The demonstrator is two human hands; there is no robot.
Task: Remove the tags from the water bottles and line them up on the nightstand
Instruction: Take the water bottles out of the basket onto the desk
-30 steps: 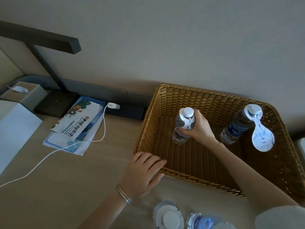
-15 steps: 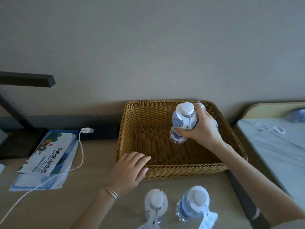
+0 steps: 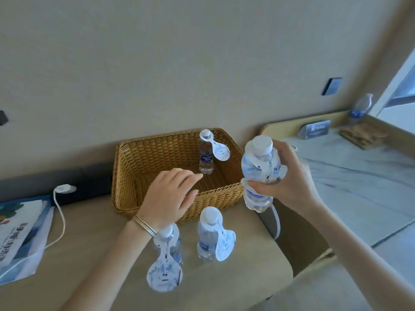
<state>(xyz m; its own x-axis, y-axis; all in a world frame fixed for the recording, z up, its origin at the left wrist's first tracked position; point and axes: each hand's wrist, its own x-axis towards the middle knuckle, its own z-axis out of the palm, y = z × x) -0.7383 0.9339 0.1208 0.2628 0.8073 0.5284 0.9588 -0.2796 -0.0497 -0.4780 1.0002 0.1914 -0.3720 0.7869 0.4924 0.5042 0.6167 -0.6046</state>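
The held bottle (image 3: 260, 173) is gripped round its middle by the right hand (image 3: 289, 182), fingers and thumb curled about it; its white tag is seen pressed against the plastic under that grip; the bottle is carried upright in the air, at four o'clock of the wicker basket (image 3: 143, 162), with the palm at the bottle's three o'clock side. The left hand (image 3: 170, 196) is laid palm down over the basket's front rim, fingers loosely bent and nothing held. One tagged bottle (image 3: 206, 158) is stood inside the basket at its one o'clock corner, well apart from both hands. Two more tagged bottles, the near-left bottle (image 3: 168, 241) and the near-right bottle (image 3: 207, 236), are stood on the tan tabletop (image 3: 235, 277) at six o'clock of the basket, just below the left wrist. A marble-topped surface (image 3: 359, 187) is seen at three o'clock.
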